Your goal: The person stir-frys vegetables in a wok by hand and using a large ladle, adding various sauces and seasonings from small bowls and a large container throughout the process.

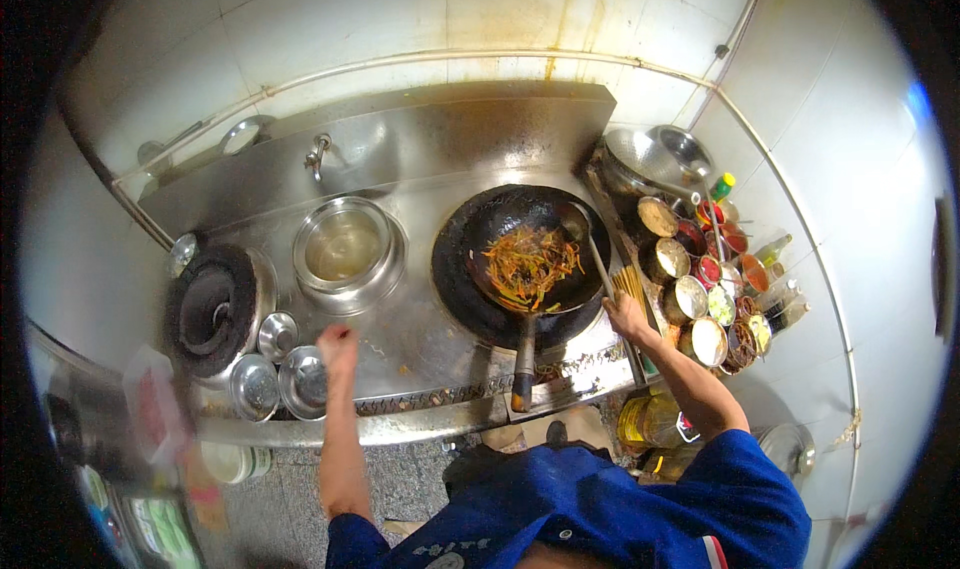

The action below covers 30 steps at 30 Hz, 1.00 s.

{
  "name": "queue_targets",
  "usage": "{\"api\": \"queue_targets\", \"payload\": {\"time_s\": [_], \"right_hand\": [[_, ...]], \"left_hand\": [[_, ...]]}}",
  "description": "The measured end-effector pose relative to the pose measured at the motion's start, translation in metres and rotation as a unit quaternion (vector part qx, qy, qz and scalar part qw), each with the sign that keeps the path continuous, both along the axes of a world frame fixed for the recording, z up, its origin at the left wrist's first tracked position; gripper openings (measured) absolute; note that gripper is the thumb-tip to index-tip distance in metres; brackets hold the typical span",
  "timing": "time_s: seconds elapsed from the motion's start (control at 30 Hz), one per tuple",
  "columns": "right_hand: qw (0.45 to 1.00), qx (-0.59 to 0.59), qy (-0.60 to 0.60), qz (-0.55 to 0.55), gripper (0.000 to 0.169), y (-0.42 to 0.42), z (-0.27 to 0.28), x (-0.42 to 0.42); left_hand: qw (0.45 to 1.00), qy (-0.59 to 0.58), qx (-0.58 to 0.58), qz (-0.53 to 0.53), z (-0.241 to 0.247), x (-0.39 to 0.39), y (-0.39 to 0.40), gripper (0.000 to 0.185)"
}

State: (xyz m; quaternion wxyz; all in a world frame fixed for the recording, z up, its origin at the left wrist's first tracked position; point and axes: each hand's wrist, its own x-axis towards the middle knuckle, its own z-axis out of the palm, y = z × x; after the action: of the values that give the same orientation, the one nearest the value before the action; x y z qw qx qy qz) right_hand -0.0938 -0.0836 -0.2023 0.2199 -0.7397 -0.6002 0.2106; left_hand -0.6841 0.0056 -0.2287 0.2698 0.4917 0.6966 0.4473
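A black wok (495, 254) sits on the right burner and holds shredded vegetables (532, 265) in orange and green. My right hand (628, 315) grips the handle of a metal ladle (598, 258), whose bowl rests against the wok's far right side. The wok's handle (523, 366) points toward me over the stove's front edge, with no hand on it. Off to the left, my left hand (339, 344) hovers near a metal bowl (301, 381), blurred and with its fingers curled. Whether it holds anything small cannot be told.
A metal pot of cloudy liquid (341, 250) stands mid-stove, below a wall tap (318, 156). At far left is another burner (214, 314). Several seasoning containers (686, 299) crowd the right side, with a perforated strainer (637, 156) behind and oil jugs (656, 419) below.
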Motion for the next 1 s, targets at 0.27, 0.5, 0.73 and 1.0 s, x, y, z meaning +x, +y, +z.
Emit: {"api": "queue_targets", "payload": {"time_s": [0.27, 0.5, 0.73, 1.0], "right_hand": [[0.964, -0.117, -0.11, 0.212, 0.043, -0.054, 0.043, -0.046], [0.938, 0.022, -0.263, 0.224, 0.03, 0.028, 0.026, 0.001], [0.869, -0.14, -0.272, 0.389, 0.024, -0.005, 0.114, 0.05], [0.818, 0.02, -0.397, 0.416, 0.033, 0.039, 0.074, 0.05]], "left_hand": [[0.983, 0.042, 0.026, -0.175, 0.036, 0.26, 0.029, 0.045], [0.894, -0.057, -0.378, -0.234, 0.017, 0.313, -0.1, 0.045], [0.722, -0.545, -0.381, -0.194, -0.024, 0.357, -0.153, 0.01], [0.765, -0.489, -0.368, -0.203, -0.034, 0.371, -0.146, 0.017]]}}
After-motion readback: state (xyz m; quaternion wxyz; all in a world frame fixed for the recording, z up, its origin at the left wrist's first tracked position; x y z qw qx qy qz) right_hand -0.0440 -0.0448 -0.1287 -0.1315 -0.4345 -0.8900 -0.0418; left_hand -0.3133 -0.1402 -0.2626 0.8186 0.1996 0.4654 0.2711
